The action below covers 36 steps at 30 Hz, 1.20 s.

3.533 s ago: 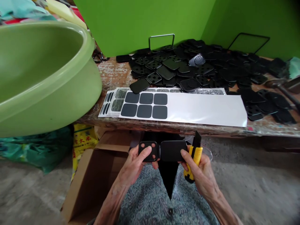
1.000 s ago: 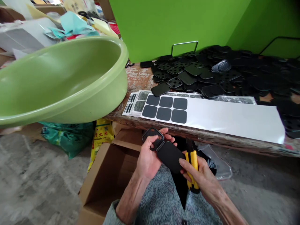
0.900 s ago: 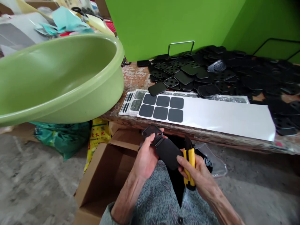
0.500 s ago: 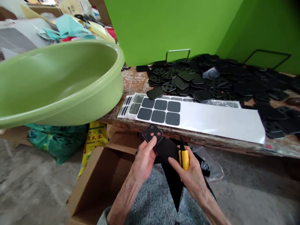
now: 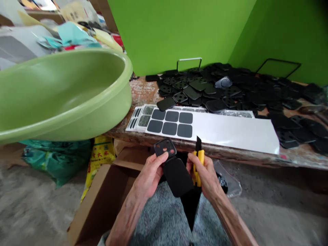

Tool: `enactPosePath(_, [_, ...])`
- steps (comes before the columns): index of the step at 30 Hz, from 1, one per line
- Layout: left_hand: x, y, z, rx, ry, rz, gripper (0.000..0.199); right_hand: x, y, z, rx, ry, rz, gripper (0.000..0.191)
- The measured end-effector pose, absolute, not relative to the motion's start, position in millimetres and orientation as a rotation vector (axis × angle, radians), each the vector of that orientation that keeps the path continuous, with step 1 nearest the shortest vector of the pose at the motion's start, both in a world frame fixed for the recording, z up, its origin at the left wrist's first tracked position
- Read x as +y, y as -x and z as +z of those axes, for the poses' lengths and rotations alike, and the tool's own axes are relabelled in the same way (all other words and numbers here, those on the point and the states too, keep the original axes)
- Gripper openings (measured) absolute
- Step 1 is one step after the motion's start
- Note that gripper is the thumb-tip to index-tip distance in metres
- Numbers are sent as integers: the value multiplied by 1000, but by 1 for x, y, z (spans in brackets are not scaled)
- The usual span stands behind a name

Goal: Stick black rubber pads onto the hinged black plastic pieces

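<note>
My left hand [image 5: 150,176] grips a black hinged case [image 5: 178,177] at its joint, thumb on top. The case lies unfolded, one half solid and flat, the other half [image 5: 165,147] pierced with round holes. Beside it, my right hand [image 5: 206,172] is wrapped round a yellow utility knife [image 5: 198,164], its dark blade pointing up and away from me. The blade is apart from the case. Just beyond both hands, a white sheet [image 5: 230,133] with several dark grey rounded-square stickers [image 5: 169,128] lies along the bench edge.
A large green basin [image 5: 102,112] stands at the left. Many black cases [image 5: 243,89] are heaped on the worn wooden bench [image 5: 143,89] against a green wall. Below are an open cardboard box [image 5: 99,201], a green plastic bag [image 5: 56,164] and a clear bag [image 5: 230,181].
My right hand has let go of the case's solid half and moved slightly up, turning the knife upright with the blade showing more. The left hand keeps its hold on the case.
</note>
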<state>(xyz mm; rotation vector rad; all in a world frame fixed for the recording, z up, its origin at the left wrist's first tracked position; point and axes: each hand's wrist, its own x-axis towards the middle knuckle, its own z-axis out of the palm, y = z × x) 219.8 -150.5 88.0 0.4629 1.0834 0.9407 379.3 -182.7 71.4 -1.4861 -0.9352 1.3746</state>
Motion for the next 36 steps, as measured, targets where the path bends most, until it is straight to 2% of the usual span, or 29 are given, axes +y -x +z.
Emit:
enactPosePath(3, [-145,-224,96,1116,-329,1022,28,-188,-378,72,-1075,1522,1241,30])
enactPosePath(6, [-136,-233,106,1045,-300,1067,29,-186,-375,74,-1211,1501,1146,43])
enactPosePath(8, [-124,-236,116,995,-396,1063,29,-177,-375,80,-1064,1522,1131,42])
enactPosePath(10, [-103,-234,128,964,-594,957,31,-160,-382,91,-866,1525,1181,49])
enactPosePath(13, [-48,-224,143,1156,-1050,817,35,-120,-406,107,-790,1468,1209,57])
enactPosePath(15, [3,-218,147,1405,-1279,883,26,-88,-426,115,-805,1422,1131,58])
enactPosePath(18, [79,-217,141,1597,-1333,934,20,-37,-450,120,-799,1364,1026,57])
enactPosePath(23, [152,-232,114,1758,-1296,863,26,27,-462,116,-791,1335,994,54])
enactPosePath(30, [168,-230,117,1803,-1102,856,26,61,-459,106,-844,1398,1012,42])
enactPosePath(36, [128,-200,132,1799,-1008,1210,23,67,-457,105,-961,1517,964,24])
